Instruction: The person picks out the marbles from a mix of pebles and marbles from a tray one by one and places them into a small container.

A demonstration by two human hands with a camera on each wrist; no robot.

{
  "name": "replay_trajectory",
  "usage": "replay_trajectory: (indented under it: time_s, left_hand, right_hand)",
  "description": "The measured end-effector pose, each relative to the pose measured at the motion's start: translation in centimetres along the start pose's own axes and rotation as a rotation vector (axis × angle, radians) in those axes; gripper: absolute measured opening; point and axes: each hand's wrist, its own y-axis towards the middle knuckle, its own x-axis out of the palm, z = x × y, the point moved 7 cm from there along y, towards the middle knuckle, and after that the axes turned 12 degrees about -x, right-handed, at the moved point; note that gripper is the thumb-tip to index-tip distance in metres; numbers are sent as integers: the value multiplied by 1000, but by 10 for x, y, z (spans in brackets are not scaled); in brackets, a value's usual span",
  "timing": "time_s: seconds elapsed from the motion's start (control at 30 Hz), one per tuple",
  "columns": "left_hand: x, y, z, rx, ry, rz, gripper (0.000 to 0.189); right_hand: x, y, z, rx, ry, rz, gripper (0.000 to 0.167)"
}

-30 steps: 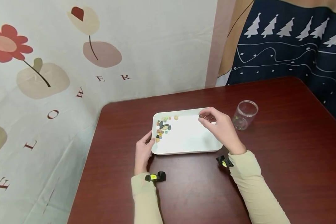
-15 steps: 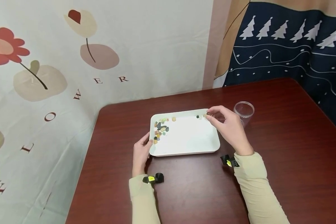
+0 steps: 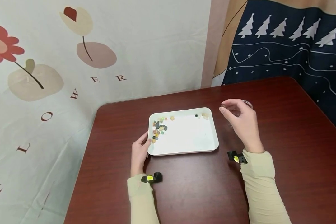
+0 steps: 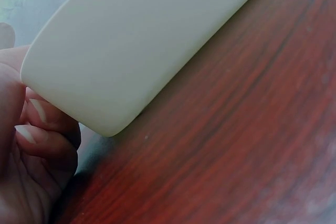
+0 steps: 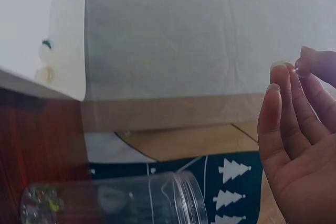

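At its left edge, my left hand (image 3: 139,153) grips the white tray (image 3: 187,141), thumb at the rim. In the left wrist view its curled fingers (image 4: 47,142) lie against the tray's side wall. Small coloured pebbles (image 3: 160,127) cluster along the tray's left end; several more, one dark pebble (image 3: 196,115) among them, lie at the far right corner. My right hand (image 3: 242,123) is raised past the tray's right edge, thumb and fingertips pinching a small brownish pebble (image 3: 223,106), mostly hidden. Behind that hand stands a clear jar (image 5: 113,200), with a few pebbles at its bottom.
The reddish-brown wooden table (image 3: 190,186) carries everything. A pale flower-printed curtain (image 3: 145,46) hangs behind it, and a dark blue cloth with trees (image 3: 282,56) hangs at the back right. Each wrist wears a black strap camera.
My right hand has moved right, from over the tray's far right corner to before the jar, uncovering the pebbles in that corner. The left hand stays on the tray.
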Motion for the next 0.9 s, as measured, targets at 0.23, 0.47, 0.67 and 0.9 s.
replay_trajectory:
  time_s: [0.23, 0.47, 0.67, 0.9]
  left_hand:
    - [0, 1, -1, 12, 10, 14, 36]
    - [-1, -1, 0, 6, 16, 12, 36]
    - [-1, -7, 6, -9, 10, -2, 37]
    - [0, -15, 13, -10, 18, 11, 37]
  right_hand:
    - [-16, 0, 8, 38, 13, 78, 29]
    - [-31, -1, 19, 54, -24, 139, 28]
    - [-41, -1, 27, 46, -73, 196, 26]
    - [-46, 1, 33, 20, -57, 245, 27]
